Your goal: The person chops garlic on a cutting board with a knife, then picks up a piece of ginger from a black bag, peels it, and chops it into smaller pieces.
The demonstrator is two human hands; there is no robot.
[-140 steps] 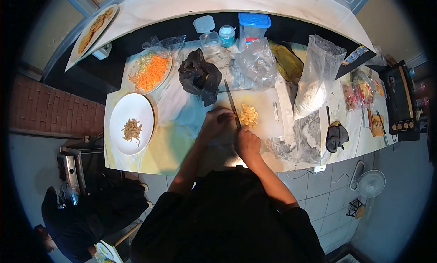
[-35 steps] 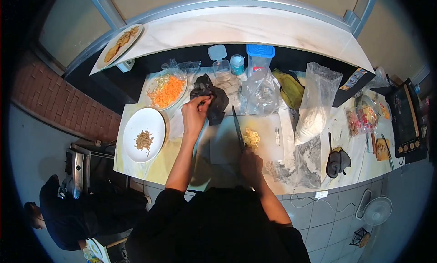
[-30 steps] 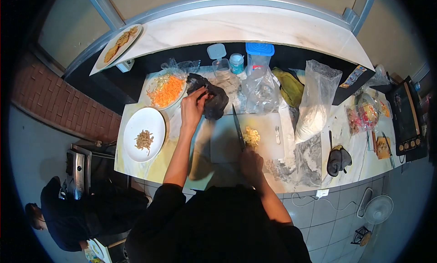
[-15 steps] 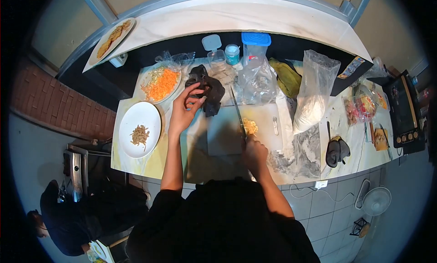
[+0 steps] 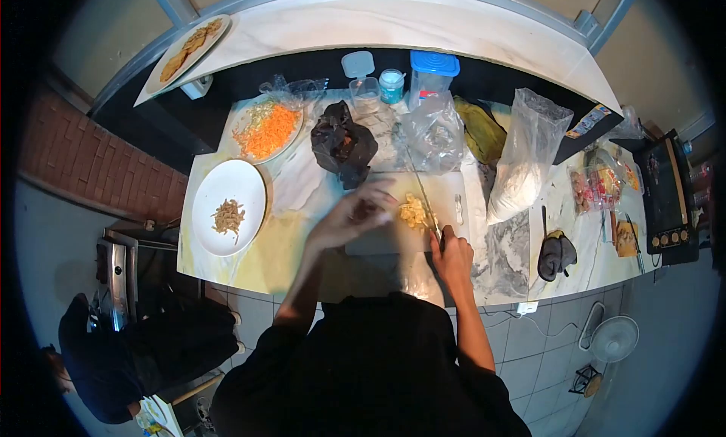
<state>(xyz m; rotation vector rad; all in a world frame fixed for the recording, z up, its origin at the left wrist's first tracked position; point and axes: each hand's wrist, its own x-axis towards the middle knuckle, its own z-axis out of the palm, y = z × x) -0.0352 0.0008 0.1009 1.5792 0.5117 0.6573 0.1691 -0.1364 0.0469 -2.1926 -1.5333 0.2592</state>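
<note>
A kitchen knife (image 5: 421, 184) is gripped by its handle in my right hand (image 5: 455, 259), the blade slanting up and away over the white cutting board (image 5: 446, 184). Left of the blade lies a small heap of chopped pale-yellow food (image 5: 412, 212). My left hand (image 5: 355, 214) is over the board's left edge, its fingers smeared by motion; whether it holds anything cannot be made out. Just beyond it sits a crumpled black plastic bag (image 5: 342, 142) with its mouth open, its contents mostly hidden.
Plates of shredded orange and pale vegetables (image 5: 266, 134) and brown strips (image 5: 227, 215) stand left. Behind are a clear bag (image 5: 432, 134) and a blue-lidded container (image 5: 434, 70); right, a bag of white powder (image 5: 522, 180). Another person (image 5: 136, 354) is at lower left.
My left hand has moved from the black bag down and right toward the board. My right hand and knife have shifted right, uncovering more of the chopped heap. The view has shifted slightly.
</note>
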